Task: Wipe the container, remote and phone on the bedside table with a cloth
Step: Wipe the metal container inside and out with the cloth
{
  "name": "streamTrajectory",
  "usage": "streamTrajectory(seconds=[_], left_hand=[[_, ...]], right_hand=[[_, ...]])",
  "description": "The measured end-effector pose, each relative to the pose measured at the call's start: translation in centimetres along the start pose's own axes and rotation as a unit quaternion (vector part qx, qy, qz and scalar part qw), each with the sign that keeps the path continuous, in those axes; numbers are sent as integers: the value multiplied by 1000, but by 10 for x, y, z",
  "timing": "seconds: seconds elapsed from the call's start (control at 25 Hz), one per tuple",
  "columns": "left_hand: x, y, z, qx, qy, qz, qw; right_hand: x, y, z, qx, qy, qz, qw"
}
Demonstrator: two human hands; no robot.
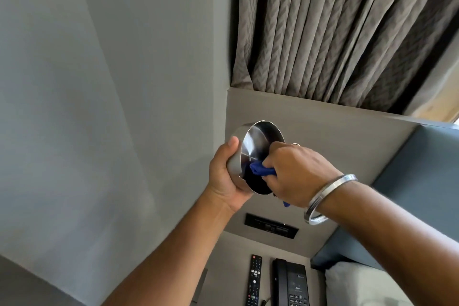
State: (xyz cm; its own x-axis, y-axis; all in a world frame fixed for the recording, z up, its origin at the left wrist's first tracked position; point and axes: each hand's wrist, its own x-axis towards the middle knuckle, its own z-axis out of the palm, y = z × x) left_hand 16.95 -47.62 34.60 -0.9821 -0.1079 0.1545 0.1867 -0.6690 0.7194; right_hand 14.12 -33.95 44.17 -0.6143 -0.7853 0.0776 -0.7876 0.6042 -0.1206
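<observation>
A round, shiny steel container (258,141) is held up in the air in front of the wall, its open mouth turned toward me. My left hand (224,176) grips its outer wall from the left. My right hand (295,171) presses a blue cloth (260,169) inside the container's lower part; a cloth end shows below the wrist. Down on the bedside table (231,256) lie a black remote (254,281) and, to its right, a black phone (290,283), both untouched.
A black switch panel (270,225) is set in the grey wall board above the table. Patterned curtains (335,32) hang behind. A blue-grey headboard (417,181) and a pale pillow (357,285) are at the right. A steel bangle circles my right wrist.
</observation>
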Motion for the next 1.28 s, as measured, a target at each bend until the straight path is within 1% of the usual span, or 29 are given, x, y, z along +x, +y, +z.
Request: streamTrajectory(seconds=[0.12,0.24,0.28,0.32,0.36,0.4,0.44,0.48,0.52,0.56,0.6,0.64,0.72,0.8,0.84,0.92,0.96,1.0,1.04,1.08,1.16,1.24,1.28], left_hand=[[4,-5,4,16,19,3,1000],[2,-14,8,24,10,6,1000],[0,-18,10,18,9,3,1000],[-2,-21,12,9,6,-5,1000],[-2,-23,13,3,-3,-14,1000],[-1,-23,14,0,-21,-18,1000],[0,-19,16,-2,-47,-19,999],[1,-12,16,-3,-72,-16,997],[4,-6,13,-6,-81,-10,997],[7,0,8,-15,-70,-1,997],[9,6,0,-38,-50,8,998],[11,10,-7,-58,-38,23,997],[13,15,-16,-80,-60,51,994],[13,17,-17,-82,-77,62,992],[14,17,-16,-82,-77,67,991],[14,17,-12,-74,-85,71,991],[14,16,-8,-67,-97,72,990],[13,17,-1,-57,-108,72,990],[12,17,5,-43,-115,69,990],[11,17,10,-22,-118,64,991],[9,15,16,24,-101,52,993],[7,14,20,29,-84,43,995],[7,13,21,27,-81,42,995]], right_hand=[[-1,-2,-5,30,-85,23,996],[-1,0,-4,91,-127,33,987],[-2,-1,-5,137,-135,41,981],[-3,0,-7,213,-140,57,965],[-5,0,-10,322,-143,80,933],[-7,1,-13,445,-146,102,878],[-11,5,-17,542,-151,111,819],[-16,12,-22,602,-151,109,776],[-22,19,-29,618,-153,100,765],[-27,28,-38,605,-151,89,777],[-32,37,-48,572,-132,87,805],[-36,47,-58,526,-97,96,839],[-42,65,-77,422,-19,139,896],[-44,70,-86,341,48,146,927],[-43,66,-86,311,81,128,938],[-42,50,-76,253,134,56,956],[-40,40,-67,210,141,11,967],[-36,32,-56,152,134,-29,979],[-31,23,-44,90,111,-52,988],[-25,16,-32,39,85,-51,994],[-16,11,-16,-25,41,-22,999],[-12,12,-12,-40,21,-20,999],[-10,13,-13,-27,12,-17,999]])
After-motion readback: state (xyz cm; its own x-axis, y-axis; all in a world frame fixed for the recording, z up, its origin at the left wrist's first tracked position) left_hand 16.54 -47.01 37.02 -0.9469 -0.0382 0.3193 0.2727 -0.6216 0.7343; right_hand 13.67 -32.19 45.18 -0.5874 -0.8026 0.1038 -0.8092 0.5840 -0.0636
